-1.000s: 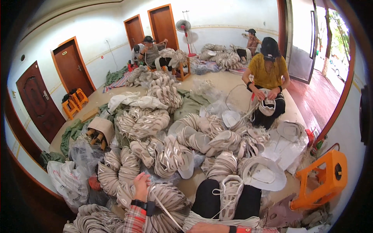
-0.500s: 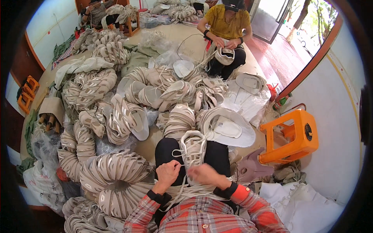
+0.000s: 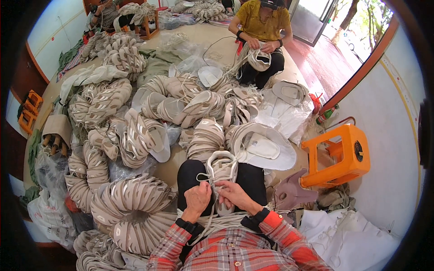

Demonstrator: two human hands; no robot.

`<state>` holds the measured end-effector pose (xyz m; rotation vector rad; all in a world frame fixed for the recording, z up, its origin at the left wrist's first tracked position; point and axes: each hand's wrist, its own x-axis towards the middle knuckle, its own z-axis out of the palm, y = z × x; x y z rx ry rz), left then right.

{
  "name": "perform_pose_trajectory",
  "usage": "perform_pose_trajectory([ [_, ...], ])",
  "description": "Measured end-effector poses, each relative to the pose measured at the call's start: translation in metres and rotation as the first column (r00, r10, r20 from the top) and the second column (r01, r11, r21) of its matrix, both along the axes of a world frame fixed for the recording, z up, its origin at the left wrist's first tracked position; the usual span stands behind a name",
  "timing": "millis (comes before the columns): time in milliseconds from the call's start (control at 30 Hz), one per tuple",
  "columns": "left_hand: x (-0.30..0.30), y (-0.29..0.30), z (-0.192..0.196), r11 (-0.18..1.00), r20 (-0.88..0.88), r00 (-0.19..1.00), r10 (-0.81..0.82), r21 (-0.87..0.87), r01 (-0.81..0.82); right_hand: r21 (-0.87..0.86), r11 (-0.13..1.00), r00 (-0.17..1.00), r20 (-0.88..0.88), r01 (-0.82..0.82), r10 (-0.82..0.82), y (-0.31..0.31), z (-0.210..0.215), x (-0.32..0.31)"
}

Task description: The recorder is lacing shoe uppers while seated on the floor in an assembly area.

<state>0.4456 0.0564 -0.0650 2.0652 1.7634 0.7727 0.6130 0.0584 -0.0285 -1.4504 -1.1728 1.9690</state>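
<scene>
A beige shoe upper (image 3: pixel 222 163) rests on my lap between my knees, its opening facing away from me. Pale laces run across its eyelet area, and a loop stands out on its left side. Beside that edge, my left hand (image 3: pixel 198 198) is closed in a pinch on a shoelace. My right hand (image 3: pixel 236 196) lies over the near part of the upper, thumb and fingers pinched together at the lacing; a lace seems to be between them, though the fingertips partly hide it. A bundle of loose pale laces (image 3: pixel 212 224) is draped across my lap.
Coiled stacks of shoe uppers (image 3: pixel 133 212) crowd the floor at left and ahead. An orange stool (image 3: pixel 337 156) lies tipped at right, near a green bottle (image 3: pixel 326 115). White cloth (image 3: pixel 343 235) is at lower right. A co-worker (image 3: pixel 262 27) sits ahead, handling another upper.
My right hand has come left and its blurred fingers are now pinched at the lacing. My left hand has shifted slightly and stays closed. The whole view has moved a little.
</scene>
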Motion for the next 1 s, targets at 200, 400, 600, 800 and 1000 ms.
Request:
perform_pose_trajectory([
  [200, 0.004, 0.003, 0.001, 1.000, 0.027, 1.000, -0.012, -0.021, 0.012, -0.278, 0.955, 0.872, -0.437, 0.104, -0.222, -0.007, -0.020, 0.003],
  [400, 0.005, 0.000, 0.003, 0.994, 0.050, 0.998, 0.045, -0.100, -0.040, -0.091, 0.978, 0.981, -0.053, -0.189, 0.184, 0.012, -0.005, 0.011],
  [600, 0.009, 0.001, 0.000, 0.989, 0.031, 0.995, 0.097, -0.118, -0.092, -0.361, 0.932, 0.792, -0.572, -0.013, -0.210, -0.007, -0.036, 0.009],
  [800, 0.007, -0.002, 0.001, 0.987, 0.094, 0.986, 0.136, -0.100, -0.127, -0.320, 0.947, 0.923, -0.371, -0.027, -0.099, 0.013, -0.001, 0.005],
  [1000, 0.009, -0.001, 0.004, 0.985, -0.038, 0.989, 0.142, -0.097, -0.145, 0.372, 0.560, 0.629, 0.679, -0.740, 0.379, 0.048, 0.010, 0.003],
])
